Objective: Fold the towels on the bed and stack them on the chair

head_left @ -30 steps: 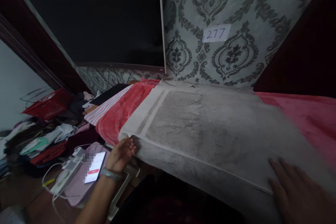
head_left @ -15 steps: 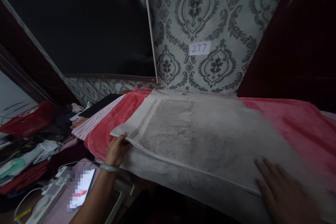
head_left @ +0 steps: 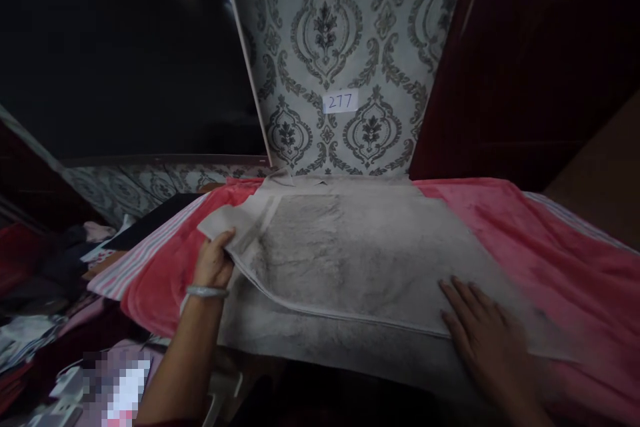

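Note:
A grey towel [head_left: 350, 253] lies folded double on a red blanket [head_left: 540, 247]. My left hand [head_left: 214, 260], with a bangle on the wrist, grips the left corner of the towel's upper layer and lifts it off the lower one. My right hand [head_left: 487, 337] lies flat, fingers spread, on the near right part of the towel and holds it down.
A patterned grey wall carries a paper label reading 277 [head_left: 341, 102]. A dark screen [head_left: 125, 53] fills the upper left. A pile of clothes [head_left: 45, 280] and a lit phone [head_left: 120, 390] with cables lie at lower left. Dark wooden furniture [head_left: 525, 60] stands at right.
My left hand has risen from the towel's hanging left edge, taken hold of the upper layer's corner and lifted it. My right hand slid left across the towel. The view has turned right.

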`<state>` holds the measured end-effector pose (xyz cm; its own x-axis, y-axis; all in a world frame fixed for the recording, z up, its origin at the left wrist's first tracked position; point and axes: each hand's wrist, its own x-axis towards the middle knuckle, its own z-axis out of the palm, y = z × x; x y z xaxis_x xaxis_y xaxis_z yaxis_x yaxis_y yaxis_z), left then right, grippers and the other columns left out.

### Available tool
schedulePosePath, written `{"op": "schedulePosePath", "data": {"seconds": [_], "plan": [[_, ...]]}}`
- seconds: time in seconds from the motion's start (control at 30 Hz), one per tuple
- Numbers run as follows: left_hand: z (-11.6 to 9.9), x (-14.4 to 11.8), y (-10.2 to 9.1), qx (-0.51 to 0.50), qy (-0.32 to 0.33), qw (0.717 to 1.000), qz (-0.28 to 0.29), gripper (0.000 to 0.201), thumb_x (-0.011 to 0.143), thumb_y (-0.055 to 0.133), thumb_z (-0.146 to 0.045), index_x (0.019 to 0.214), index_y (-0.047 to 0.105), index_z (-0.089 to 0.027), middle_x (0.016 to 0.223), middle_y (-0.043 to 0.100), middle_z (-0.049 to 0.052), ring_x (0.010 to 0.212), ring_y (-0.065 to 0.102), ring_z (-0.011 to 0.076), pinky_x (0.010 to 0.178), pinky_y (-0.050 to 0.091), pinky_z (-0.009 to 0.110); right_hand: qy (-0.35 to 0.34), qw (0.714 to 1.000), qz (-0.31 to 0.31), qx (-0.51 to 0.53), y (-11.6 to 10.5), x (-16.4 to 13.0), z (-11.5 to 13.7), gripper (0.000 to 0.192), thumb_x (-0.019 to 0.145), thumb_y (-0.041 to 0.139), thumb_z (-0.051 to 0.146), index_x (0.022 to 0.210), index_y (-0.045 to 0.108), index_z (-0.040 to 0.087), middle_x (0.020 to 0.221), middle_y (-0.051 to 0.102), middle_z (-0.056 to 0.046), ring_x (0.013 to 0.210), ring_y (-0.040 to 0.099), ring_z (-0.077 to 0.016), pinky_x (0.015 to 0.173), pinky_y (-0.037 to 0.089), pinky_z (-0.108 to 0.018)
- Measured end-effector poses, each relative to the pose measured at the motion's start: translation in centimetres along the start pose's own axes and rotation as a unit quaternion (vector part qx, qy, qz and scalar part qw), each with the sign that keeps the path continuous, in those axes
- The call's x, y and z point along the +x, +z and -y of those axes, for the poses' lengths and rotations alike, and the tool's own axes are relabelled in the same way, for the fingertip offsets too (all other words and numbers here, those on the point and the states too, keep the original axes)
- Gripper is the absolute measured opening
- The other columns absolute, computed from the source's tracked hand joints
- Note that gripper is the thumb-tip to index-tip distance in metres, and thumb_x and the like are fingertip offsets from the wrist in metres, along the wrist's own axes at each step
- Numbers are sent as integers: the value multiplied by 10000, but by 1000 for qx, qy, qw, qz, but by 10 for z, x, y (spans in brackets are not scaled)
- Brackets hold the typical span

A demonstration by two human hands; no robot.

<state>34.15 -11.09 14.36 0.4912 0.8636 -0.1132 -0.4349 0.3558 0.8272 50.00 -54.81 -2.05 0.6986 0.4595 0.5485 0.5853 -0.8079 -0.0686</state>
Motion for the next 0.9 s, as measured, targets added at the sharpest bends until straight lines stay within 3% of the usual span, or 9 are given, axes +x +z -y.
{"op": "schedulePosePath", "data": {"seconds": [0.13, 0.2, 0.27, 0.37, 0.47, 0.53, 0.73, 0.83, 0.9], "plan": [[8, -14, 71, 165, 108, 969, 148, 349, 638, 723, -89, 980, 684, -148, 870, 725, 38, 833, 686, 214, 769, 555, 300, 15, 1000, -2, -3, -1, 1, 1, 581, 991, 233, 442, 1408, 569, 220, 1457, 542, -82, 1365, 448, -300, 1089, 353, -543], [27, -30, 100, 307, 163, 909, 228, 265, 666, 702, -138, 930, 683, -148, 836, 703, 25, 803, 662, 212, 767, 523, 302, 13, 1000, -3, -4, -1, 1, 1, 574, 995, 233, 441, 1395, 582, 224, 1452, 548, -75, 1360, 456, -297, 1087, 357, -534], [57, -51, 116, 461, 223, 798, 317, 203, 687, 651, -113, 883, 668, -163, 822, 687, 22, 818, 646, 219, 790, 502, 312, 6, 1000, -4, -6, -1, 2, 1, 568, 1001, 243, 439, 1398, 580, 214, 1462, 538, -78, 1365, 449, -299, 1084, 362, -528], [111, -84, 111, 627, 254, 602, 424, 232, 719, 569, -47, 900, 638, -175, 880, 691, 67, 874, 649, 249, 816, 501, 347, 2, 1000, -9, -9, -1, 2, 2, 549, 1006, 262, 424, 1420, 556, 216, 1484, 515, -77, 1379, 431, -290, 1088, 358, -521], [151, -107, 85, 685, 307, 491, 441, 282, 789, 455, 6, 958, 617, -152, 1026, 682, 147, 1067, 626, 298, 950, 479, 434, 4, 1000, -11, -7, -1, 3, 2, 530, 1012, 270, 412, 1423, 550, 229, 1493, 505, -62, 1389, 422, -279, 1098, 348, -516], [161, -112, 70, 678, 337, 492, 430, 320, 795, 438, 20, 1017, 593, -149, 1138, 653, 171, 1184, 576, 303, 1038, 434, 473, 9, 1000, -2, 5, 0, 3, 1, 524, 1011, 276, 414, 1425, 546, 239, 1492, 507, -55, 1393, 418, -278, 1100, 346, -520], [148, -105, 57, 617, 295, 603, 412, 367, 746, 469, 2, 1043, 536, -202, 1042, 656, 98, 1032, 625, 253, 924, 497, 404, 74, 983, -25, 168, -5, 17, 3, 512, 945, 388, 497, 1261, 672, 211, 1363, 617, -117, 1298, 520, -320, 1086, 374, -574], [149, -103, 54, 579, 303, 641, 403, 356, 753, 459, -12, 1040, 538, -208, 1047, 664, 97, 1033, 629, 253, 921, 491, 405, 116, 932, -13, 342, -12, 41, 16, 508, 895, 488, 529, 1233, 678, 201, 1262, 671, -134, 1122, 635, -285, 1003, 489, -486], [151, -103, 52, 563, 296, 658, 402, 356, 761, 464, -24, 1052, 547, -211, 1056, 673, 95, 1035, 636, 253, 918, 489, 398, 164, 869, 49, 465, -12, 65, 29, 513, 868, 547, 523, 1264, 649, 214, 1192, 696, -123, 953, 685, -251, 881, 560, -439]]}}
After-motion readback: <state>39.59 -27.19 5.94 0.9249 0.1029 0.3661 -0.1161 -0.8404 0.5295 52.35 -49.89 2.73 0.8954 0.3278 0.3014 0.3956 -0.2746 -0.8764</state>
